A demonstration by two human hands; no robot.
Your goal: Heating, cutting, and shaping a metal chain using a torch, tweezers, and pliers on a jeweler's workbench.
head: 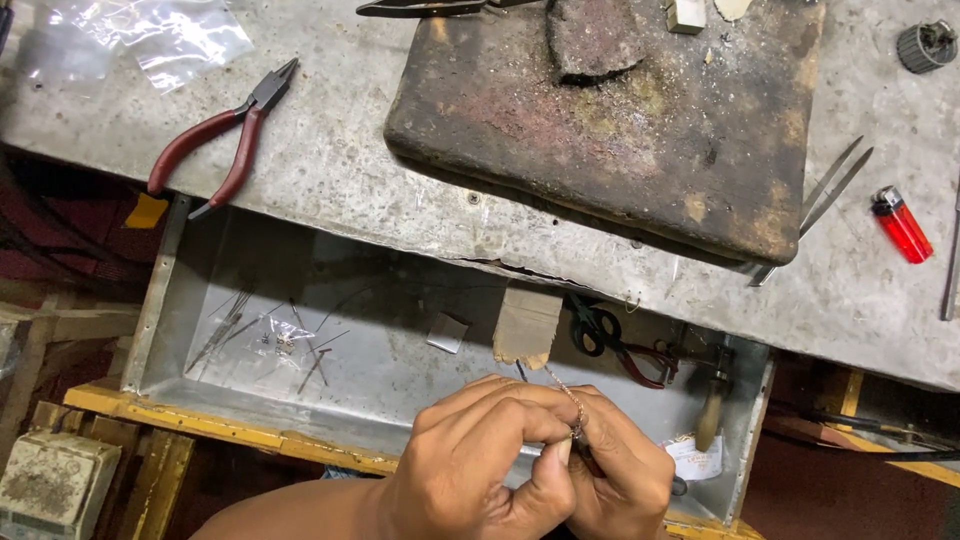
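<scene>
Nearest the camera, the left hand [470, 465] and right hand [625, 470] press together over the front edge of the tray [160, 300], fingers pinched tight on a thin silvery chain [568, 398]; the chain rises in a short curve from between the thumbs and is held by both hands, its lower end hidden in the grip. The tray is a shallow metal drawer set under the counter [330, 170]. Inside the tray, to the left, lie loose wires [225, 325] and a small clear bag [285, 335]; near its middle sit a small metal plate [447, 332] and a scrap of cardboard [527, 325]; toward its right are dark-handled scissors [600, 330] and a tool with a wooden handle [711, 405]. Beyond the tray, on the counter, red-handled pliers [225, 140] lie above the tray's left end. A dark, scorched block [620, 140] sits above the tray's middle, overhanging the counter's edge. Right of the tray, tweezers [825, 195] lie beside the block, with a red lighter [902, 224] just past them. Farthest off, clear plastic [170, 30] lies at the counter's far left and a small dark round knob [926, 46] at its far right.
</scene>
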